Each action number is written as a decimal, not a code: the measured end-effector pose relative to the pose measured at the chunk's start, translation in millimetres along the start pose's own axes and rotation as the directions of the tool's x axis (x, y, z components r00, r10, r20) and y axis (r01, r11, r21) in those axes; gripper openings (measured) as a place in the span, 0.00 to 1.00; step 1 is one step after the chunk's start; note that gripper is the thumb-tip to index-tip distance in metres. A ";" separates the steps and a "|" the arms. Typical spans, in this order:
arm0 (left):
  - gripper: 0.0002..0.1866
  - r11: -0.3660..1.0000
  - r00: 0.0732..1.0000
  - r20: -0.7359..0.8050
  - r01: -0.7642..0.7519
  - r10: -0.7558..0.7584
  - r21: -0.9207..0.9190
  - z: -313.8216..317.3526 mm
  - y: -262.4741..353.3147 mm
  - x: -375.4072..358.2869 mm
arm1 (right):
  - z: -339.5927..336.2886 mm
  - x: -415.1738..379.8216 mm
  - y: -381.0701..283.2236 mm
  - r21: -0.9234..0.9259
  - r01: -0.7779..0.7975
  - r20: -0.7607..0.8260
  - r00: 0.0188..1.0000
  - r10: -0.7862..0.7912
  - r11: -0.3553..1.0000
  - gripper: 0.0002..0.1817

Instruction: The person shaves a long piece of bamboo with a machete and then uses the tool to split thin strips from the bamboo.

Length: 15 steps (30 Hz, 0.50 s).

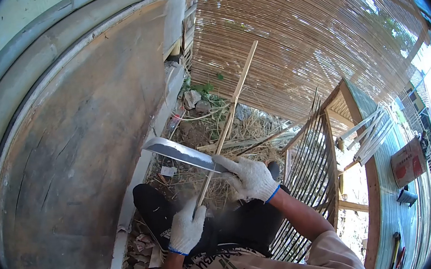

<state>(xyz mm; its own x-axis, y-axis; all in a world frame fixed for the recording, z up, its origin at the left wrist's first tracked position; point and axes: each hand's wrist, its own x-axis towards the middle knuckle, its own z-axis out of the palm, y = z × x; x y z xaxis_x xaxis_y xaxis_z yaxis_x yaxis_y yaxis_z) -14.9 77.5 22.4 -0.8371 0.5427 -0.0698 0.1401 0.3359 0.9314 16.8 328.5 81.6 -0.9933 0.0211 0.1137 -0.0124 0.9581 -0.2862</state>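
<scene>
My right hand [252, 177], in a white knit glove with a blue cuff, is wrapped round the handle end of a machete [180, 154]. Its broad blade points left and crosses the long bamboo strip [221, 136]. The near end of that strip is in my left hand [188, 227], also gloved, with its fingers closed round it. From there the strip slants up and away, and its far part looks split or jointed. The machete's handle is mostly hidden inside the right glove. Both hands are above my lap, between my dark-trousered knees.
A large wooden panel [85, 154] stands close on the left. Ahead hangs a bamboo screen [279, 37], with stones and dry stalks [265, 129] on the ground below. To the right are a slatted bamboo frame [309, 163], a bench with loose strips [370, 135] and a bucket [409, 163].
</scene>
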 end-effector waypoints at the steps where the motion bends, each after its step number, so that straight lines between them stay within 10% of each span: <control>1: 0.20 1.000 1.000 0.008 -0.003 0.003 -0.008 -0.3 -2.2 -5.0 | -5.1 3.2 3.2 -0.024 -0.065 0.003 0.998 0.066 0.998 0.30; 15: 0.19 0.999 1.000 0.023 -0.019 0.020 -0.029 -13.6 -17.9 -44.7 | -38.5 29.8 54.7 -0.076 -0.049 -0.147 0.988 0.038 0.996 0.30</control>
<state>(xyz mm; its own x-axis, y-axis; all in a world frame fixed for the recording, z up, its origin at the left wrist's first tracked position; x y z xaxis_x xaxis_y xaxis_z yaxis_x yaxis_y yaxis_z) 12.8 36.8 13.7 -0.8219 0.5666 -0.0594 0.1410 0.3032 0.9424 -9.1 392.5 105.9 -0.9653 0.0988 0.2416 0.0452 0.9749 -0.2181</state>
